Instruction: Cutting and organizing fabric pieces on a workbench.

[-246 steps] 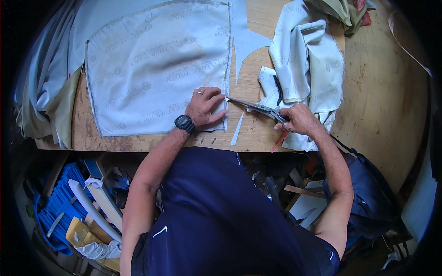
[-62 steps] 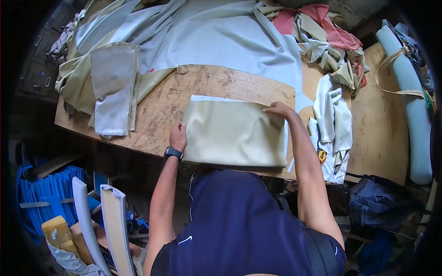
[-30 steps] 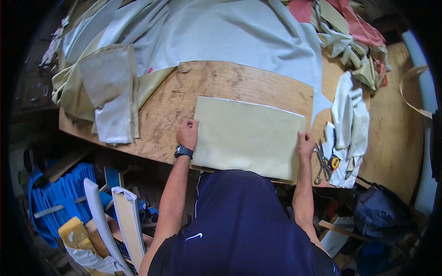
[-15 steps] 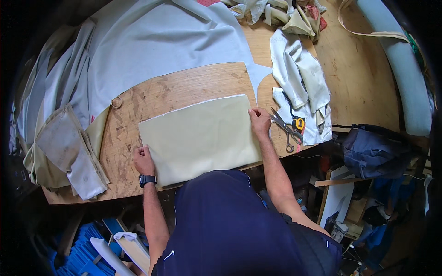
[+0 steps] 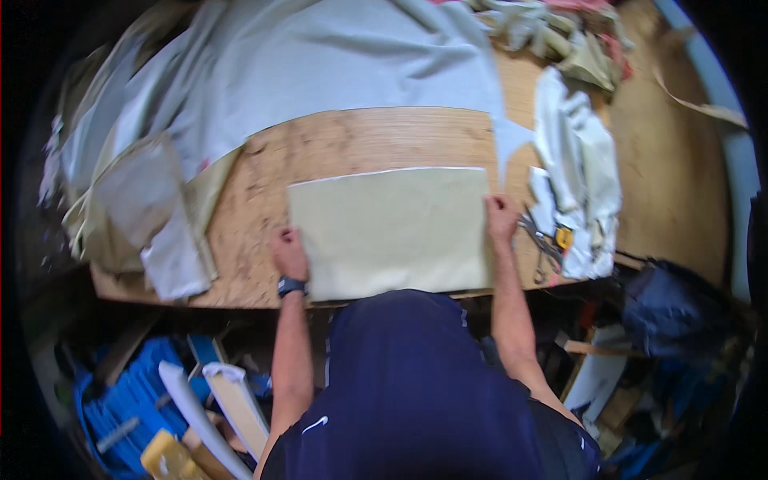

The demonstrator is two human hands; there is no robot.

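A cream, leather-like fabric panel (image 5: pixel 392 228) lies flat on the wooden table, its front edge against my body. At its left edge my left hand (image 5: pixel 289 253), with a dark watch at the wrist, is closed in a pinch on the border. The upper right edge is held by my right hand (image 5: pixel 502 218), also pinched closed. Just right of that hand lie a pair of dark scissors (image 5: pixel 541 240) and a yellow-and-black tape measure (image 5: pixel 563 237). The picture is slightly blurred.
A large pale grey fabric sheet (image 5: pixel 336 64) covers the far side of the table (image 5: pixel 416 140). Folded fabric pieces (image 5: pixel 164 212) hang at the left edge. Off-white scraps (image 5: pixel 588 152) lie at right. Blue items (image 5: pixel 132 396) and a dark bag (image 5: pixel 672 308) sit below the table's level.
The whole view has shifted, so the table and panel appear further right and more level. Both hands stay at the panel's side edges.
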